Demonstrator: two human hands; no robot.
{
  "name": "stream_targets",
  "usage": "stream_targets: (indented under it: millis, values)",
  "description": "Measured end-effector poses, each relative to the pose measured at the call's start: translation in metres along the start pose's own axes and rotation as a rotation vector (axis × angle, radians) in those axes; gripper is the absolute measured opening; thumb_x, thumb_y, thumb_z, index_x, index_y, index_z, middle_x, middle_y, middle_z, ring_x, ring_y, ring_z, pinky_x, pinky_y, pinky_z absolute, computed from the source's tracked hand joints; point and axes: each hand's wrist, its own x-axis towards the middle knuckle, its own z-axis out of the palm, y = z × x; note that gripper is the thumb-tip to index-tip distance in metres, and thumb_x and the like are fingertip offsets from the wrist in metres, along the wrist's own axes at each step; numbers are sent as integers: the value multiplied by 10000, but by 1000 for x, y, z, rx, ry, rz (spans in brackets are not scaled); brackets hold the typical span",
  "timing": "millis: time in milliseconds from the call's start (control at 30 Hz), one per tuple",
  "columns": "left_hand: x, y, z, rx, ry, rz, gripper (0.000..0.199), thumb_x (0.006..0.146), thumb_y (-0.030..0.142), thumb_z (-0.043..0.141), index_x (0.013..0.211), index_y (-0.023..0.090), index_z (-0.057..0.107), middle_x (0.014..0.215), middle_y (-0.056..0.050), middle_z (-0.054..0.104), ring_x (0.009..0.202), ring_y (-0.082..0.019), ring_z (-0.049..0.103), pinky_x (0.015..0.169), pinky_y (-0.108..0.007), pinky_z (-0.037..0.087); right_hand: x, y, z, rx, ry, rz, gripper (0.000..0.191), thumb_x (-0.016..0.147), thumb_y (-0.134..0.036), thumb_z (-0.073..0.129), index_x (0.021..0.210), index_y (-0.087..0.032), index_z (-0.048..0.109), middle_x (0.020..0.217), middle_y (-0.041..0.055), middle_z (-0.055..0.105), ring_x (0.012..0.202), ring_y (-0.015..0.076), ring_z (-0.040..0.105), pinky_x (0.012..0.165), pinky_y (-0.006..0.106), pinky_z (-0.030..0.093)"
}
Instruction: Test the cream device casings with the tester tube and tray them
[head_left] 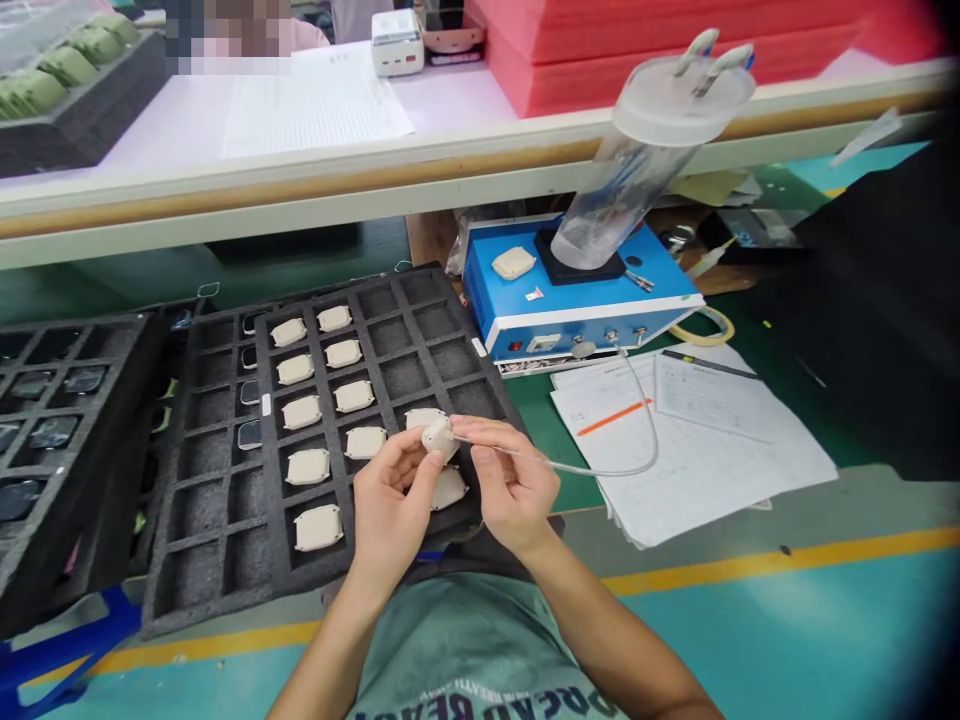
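Observation:
My left hand [397,490] is closed on a small cream-coloured case [438,437], held tilted above the black foam tray [202,505]. In my right hand [516,485] is the end of a thin clear tube [600,470], pinched close to the case's right side. The tube curves back to the front of a blue box [555,300]. Under and around my hands, several cream cases [318,527] lie in the tray's compartments. Another cream case [514,263] rests on top of the blue box.
A clear cylinder [622,190] stands on the blue box. Papers [720,430] with an orange strip lie to the right. Another foam tray [67,440] is at far left. Across the back runs a shelf edge [300,205], with red foam blocks [660,50] and a person behind.

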Motion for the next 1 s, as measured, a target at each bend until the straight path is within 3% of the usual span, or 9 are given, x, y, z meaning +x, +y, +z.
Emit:
stream_targets:
  millis: [1000]
  values:
    - [-1,0,3,9,6,30,226,876,224,784,1102,210,783,1082,-49,820,951,-164,786,865,-213,627,-2,3,-2,43,9,42,257,995,-97,575,1118,-252,739,1079,70,772,1063,244,750,941,454,619]
